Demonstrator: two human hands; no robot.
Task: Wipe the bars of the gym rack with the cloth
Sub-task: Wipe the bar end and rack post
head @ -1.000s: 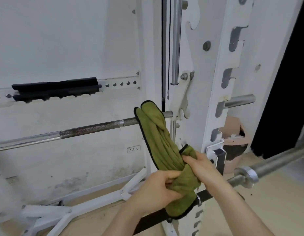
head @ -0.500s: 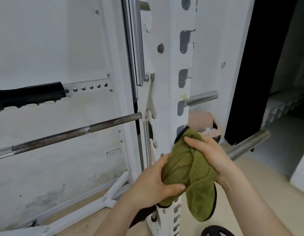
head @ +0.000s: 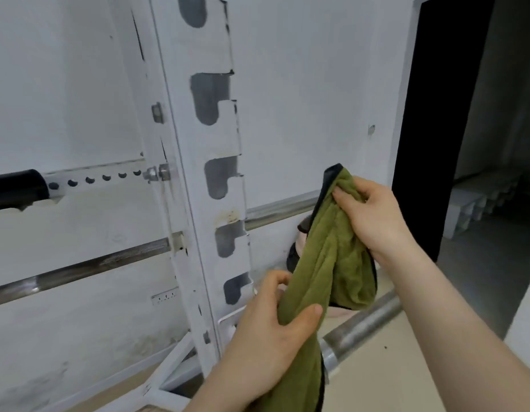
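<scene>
Green cloth point(head: 326, 263), bunched lengthwise and held in the air just right of the white rack upright point(head: 204, 173), not wrapped on any bar. The right grip point(head: 373, 215) pinches the upper end, fingers curled into the folds. The left grip point(head: 269, 331) closes round the lower part, thumb across the front. The loose tail hangs before the thick steel bar point(head: 364, 325), and contact there cannot be judged. The step probably goes best if the cloth is folded into a compact pad, wrapped round this nearest bar and drawn along its full length, with the tail kept clear of the upright's notches. The short chrome bar point(head: 275, 209) and the long bar point(head: 79, 269) at left lie beyond.
</scene>
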